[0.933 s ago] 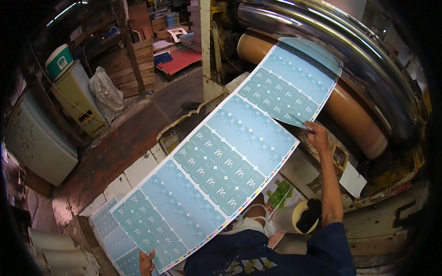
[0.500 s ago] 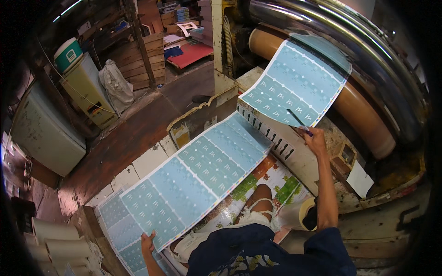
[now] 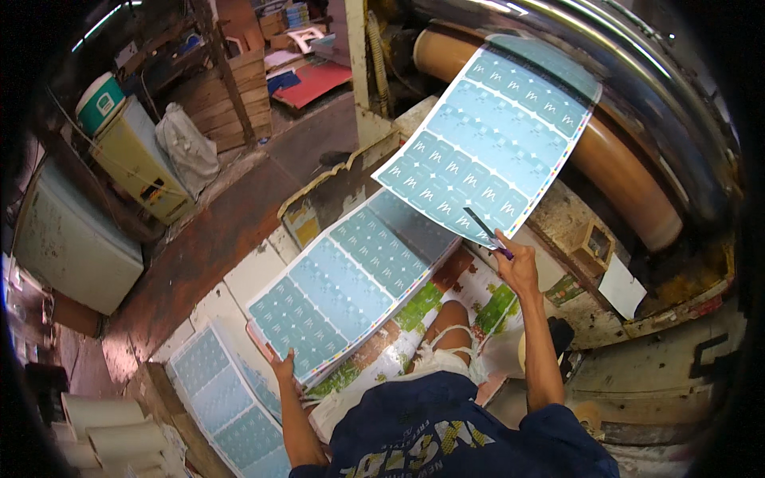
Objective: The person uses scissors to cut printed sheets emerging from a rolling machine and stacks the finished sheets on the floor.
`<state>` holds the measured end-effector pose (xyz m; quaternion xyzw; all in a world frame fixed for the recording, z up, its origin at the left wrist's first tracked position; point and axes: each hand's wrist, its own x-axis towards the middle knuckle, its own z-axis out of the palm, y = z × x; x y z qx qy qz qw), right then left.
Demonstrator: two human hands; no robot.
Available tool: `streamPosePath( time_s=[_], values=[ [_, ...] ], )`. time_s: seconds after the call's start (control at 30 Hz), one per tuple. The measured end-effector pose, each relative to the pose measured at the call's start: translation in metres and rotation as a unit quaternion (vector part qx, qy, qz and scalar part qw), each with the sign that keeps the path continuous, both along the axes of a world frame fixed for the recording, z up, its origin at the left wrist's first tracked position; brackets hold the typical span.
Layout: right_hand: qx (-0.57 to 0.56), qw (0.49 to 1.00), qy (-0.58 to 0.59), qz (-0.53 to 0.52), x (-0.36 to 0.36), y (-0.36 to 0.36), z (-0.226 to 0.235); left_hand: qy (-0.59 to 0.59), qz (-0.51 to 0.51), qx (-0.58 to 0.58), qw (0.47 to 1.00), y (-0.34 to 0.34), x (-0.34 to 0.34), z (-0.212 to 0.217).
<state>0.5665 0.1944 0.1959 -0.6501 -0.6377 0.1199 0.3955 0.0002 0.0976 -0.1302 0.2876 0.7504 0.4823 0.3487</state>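
Note:
My right hand [image 3: 519,263] is closed around a slim tool with a dark blade [image 3: 480,224] and a purple handle. That blade lies against the lower edge of a teal printed sheet [image 3: 466,151], which hangs down from a large roller. Below it, a second printed sheet [image 3: 339,279] with the same teal and pale blue bands lies flat. My left hand [image 3: 283,366] grips its near edge at the lower corner, thumb on top, fingers mostly hidden. More printed sheets [image 3: 231,398] lie at the lower left.
A brown roller [image 3: 629,183] and a shiny metal cylinder [image 3: 669,88] fill the upper right. A small wooden box [image 3: 594,241] and a white paper [image 3: 623,287] sit on the machine's edge. Pale paper rolls [image 3: 111,430] stand at lower left. A green-topped cooler [image 3: 102,103] stands farther back.
The hanging sheet has come farther down off the roller, and my right hand has moved down and left with it. My left hand and the lower sheet have shifted up and right, uncovering more of the sheets at lower left.

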Motion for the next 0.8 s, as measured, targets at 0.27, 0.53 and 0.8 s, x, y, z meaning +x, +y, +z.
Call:
streamPosePath(
  time_s=[0.27, 0.53, 0.8],
  values=[
    [-0.028, 0.999, -0.022, -0.004, 0.007, -0.026, -0.005, 0.414, -0.17, -0.19, 0.874, -0.034, 0.104, 0.085],
    [-0.054, 0.996, -0.015, 0.068, 0.004, -0.031, -0.03, 0.372, -0.131, -0.283, 0.874, -0.039, 0.122, 0.065],
    [-0.046, 0.989, -0.032, 0.14, -0.006, -0.048, -0.036, 0.362, -0.148, -0.276, 0.878, -0.034, 0.134, 0.07]
  ],
)
